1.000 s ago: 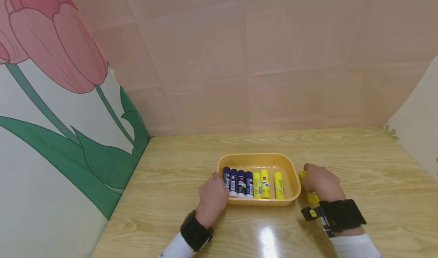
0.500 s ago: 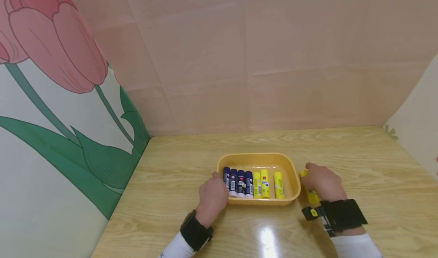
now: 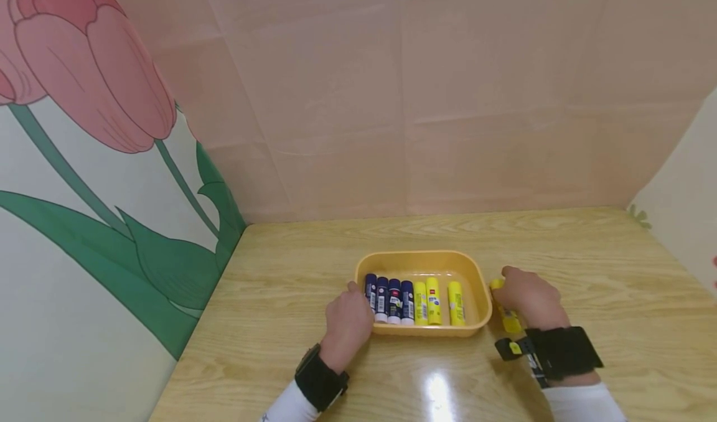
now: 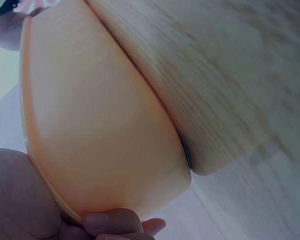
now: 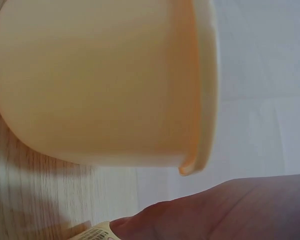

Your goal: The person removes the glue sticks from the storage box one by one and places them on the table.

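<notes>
A yellow plastic basket (image 3: 414, 331) stands on the table in the head view. Inside it, several dark blue glue sticks (image 3: 394, 300) with white ends lie side by side at the left. Three yellow glue sticks (image 3: 434, 301) lie to their right, the last one a little apart. My left hand (image 3: 348, 319) grips the basket's front left corner, fingers curled at the rim in the left wrist view. Just right of the basket, my right hand (image 3: 529, 297) holds another yellow glue stick (image 3: 511, 322), partly hidden under the hand. Its printed label shows by my thumb (image 5: 160, 220) in the right wrist view.
The wood-grain table (image 3: 291, 266) extends around the basket. A pinkish sheet (image 3: 403, 98) hangs behind the table's back edge. On the left stands a panel with a printed tulip (image 3: 95, 67), and a pale panel (image 3: 683, 204) borders the right side.
My right hand has shifted very slightly to the right with the yellow glue stick. My left hand, the basket and the sticks inside look the same.
</notes>
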{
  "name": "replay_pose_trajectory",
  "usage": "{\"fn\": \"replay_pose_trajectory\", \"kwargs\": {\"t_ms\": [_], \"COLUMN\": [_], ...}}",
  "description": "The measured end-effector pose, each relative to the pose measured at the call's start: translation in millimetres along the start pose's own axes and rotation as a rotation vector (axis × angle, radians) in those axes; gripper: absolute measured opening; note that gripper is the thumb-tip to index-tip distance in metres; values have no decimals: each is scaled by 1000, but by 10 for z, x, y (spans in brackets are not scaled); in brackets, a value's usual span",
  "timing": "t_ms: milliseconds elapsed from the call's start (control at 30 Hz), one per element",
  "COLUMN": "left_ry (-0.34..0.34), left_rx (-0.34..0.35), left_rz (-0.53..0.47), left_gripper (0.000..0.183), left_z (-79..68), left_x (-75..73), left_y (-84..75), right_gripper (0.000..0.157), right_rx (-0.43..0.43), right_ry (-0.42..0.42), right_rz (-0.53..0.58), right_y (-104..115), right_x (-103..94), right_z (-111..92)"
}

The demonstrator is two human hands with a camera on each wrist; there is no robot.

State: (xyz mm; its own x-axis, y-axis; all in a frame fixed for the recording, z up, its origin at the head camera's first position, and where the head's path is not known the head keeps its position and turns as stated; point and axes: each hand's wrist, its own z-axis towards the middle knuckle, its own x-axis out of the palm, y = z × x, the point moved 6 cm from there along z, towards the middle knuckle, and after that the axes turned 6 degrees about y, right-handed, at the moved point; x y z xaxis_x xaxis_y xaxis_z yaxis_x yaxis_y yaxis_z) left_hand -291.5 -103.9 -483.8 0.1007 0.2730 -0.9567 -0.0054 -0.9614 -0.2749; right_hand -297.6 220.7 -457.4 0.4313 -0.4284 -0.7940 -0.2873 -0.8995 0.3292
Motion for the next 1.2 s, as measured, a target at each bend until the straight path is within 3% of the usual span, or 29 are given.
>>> {"fn": "replay_pose_trajectory", "kwargs": {"t_ms": [467,1200], "left_ry": [13,23], "left_rx": [-6,-23], "left_rz": [-11,-42], "left_gripper": [34,36], "left_z": [-2,-10], "left_x": [0,-7], "left_y": [3,3], "right_gripper": [79,58], "right_rx": [-19,-66], "right_ry": [-50,-180], "right_rz": [-21,-40], "right_y": [61,308], "right_x": [-109,-139], "right_z": [-82,-271]}}
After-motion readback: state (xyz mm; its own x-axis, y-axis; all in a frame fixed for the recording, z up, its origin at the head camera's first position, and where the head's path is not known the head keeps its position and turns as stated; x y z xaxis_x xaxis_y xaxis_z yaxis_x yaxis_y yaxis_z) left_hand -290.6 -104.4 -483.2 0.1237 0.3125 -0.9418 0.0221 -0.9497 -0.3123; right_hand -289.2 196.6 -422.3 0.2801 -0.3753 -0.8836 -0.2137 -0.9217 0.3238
